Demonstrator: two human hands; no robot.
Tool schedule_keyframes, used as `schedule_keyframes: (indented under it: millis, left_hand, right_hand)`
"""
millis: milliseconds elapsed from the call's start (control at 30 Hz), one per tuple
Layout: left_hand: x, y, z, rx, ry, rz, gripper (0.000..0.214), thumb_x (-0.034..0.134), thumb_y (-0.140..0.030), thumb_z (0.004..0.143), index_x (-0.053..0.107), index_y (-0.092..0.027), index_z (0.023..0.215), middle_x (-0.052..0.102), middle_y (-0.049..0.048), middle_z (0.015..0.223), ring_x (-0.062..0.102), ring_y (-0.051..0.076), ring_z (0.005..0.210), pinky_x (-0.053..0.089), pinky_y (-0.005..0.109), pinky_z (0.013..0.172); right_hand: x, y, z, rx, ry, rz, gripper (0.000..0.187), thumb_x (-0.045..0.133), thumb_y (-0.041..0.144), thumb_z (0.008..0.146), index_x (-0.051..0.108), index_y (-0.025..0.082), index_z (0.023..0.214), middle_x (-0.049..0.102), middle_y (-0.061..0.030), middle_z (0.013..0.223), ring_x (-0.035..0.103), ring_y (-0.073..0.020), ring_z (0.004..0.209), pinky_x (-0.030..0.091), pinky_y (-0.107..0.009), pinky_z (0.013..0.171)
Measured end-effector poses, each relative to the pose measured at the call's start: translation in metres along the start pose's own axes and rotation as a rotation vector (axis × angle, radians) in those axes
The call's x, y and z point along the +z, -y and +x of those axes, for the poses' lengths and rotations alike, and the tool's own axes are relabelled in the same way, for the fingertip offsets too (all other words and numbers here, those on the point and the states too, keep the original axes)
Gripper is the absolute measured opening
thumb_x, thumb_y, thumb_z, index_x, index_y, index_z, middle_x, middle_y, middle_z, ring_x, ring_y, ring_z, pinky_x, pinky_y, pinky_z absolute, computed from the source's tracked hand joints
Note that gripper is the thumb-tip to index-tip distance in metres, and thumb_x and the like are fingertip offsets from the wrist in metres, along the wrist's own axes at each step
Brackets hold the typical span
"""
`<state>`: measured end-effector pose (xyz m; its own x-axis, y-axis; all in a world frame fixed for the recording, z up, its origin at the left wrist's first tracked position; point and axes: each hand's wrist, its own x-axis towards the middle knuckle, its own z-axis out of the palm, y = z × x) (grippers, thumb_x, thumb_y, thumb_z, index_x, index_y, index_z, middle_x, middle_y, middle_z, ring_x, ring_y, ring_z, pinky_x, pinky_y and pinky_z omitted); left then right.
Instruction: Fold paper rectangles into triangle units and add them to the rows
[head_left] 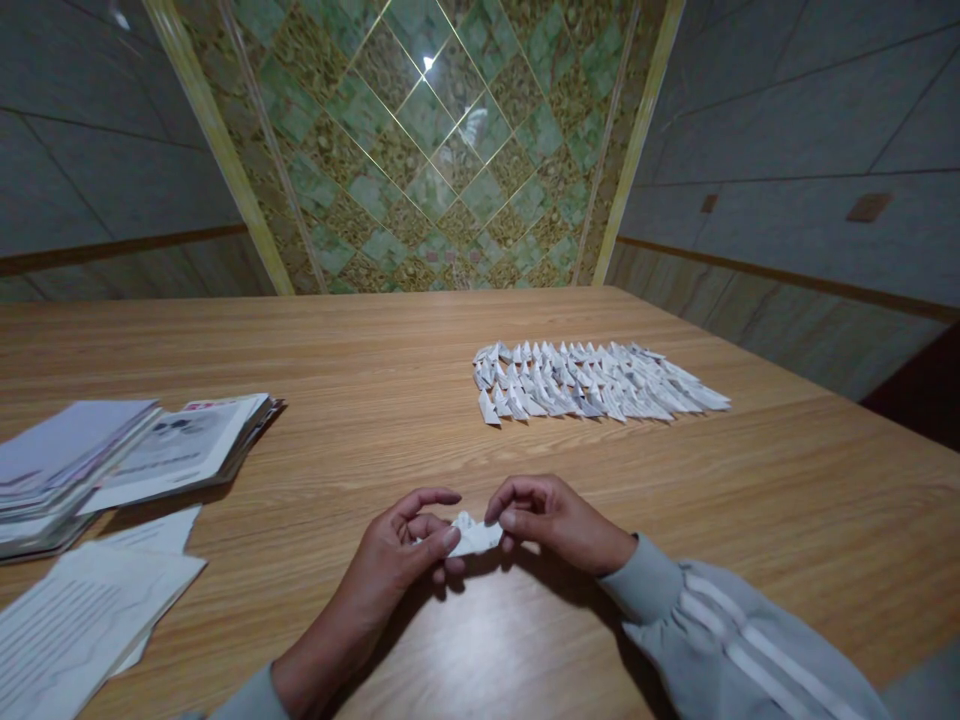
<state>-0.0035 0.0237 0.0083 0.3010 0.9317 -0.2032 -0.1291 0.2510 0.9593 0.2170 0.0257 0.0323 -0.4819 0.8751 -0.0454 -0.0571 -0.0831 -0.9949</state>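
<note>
Our left hand point(399, 540) and right hand point(556, 522) both clamp 1 folded paper point(478, 541). Beyond it, we see 3 paper rows point(585, 384).

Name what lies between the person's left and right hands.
The head view shows a small folded paper there, held between the left hand and the right hand.
</note>
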Motion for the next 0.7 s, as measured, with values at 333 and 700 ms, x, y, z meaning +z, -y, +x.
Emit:
schedule_keyframes:
  millis: [333, 700]
  left_hand:
    - [-0.008, 0.004, 0.002, 0.041, -0.037, 0.046, 0.045, 0.084, -0.04, 0.071, 0.06, -0.015, 0.099, 0.066, 0.0001, 0.058, 0.061, 0.013, 0.048, 0.045, 0.019, 0.046]
    - [0.003, -0.008, -0.004, 0.147, -0.105, 0.078, 0.054, 0.075, -0.045, 0.078, 0.056, -0.02, 0.122, 0.064, 0.0176, 0.126, 0.072, 0.02, 0.075, 0.054, 0.028, 0.06]
  right_hand:
    - [-0.001, -0.003, 0.001, 0.088, -0.017, -0.055, 0.034, 0.077, 0.042, 0.074, 0.068, 0.014, 0.091, 0.067, 0.0011, 0.063, 0.059, -0.0105, 0.054, 0.045, -0.023, 0.057]
    - [-0.025, 0.0, 0.006, 0.036, -0.345, -0.065, 0.028, 0.081, 0.037, 0.065, 0.066, 0.015, 0.072, 0.067, 0.0011, 0.063, 0.055, -0.0095, 0.054, 0.039, -0.021, 0.053]
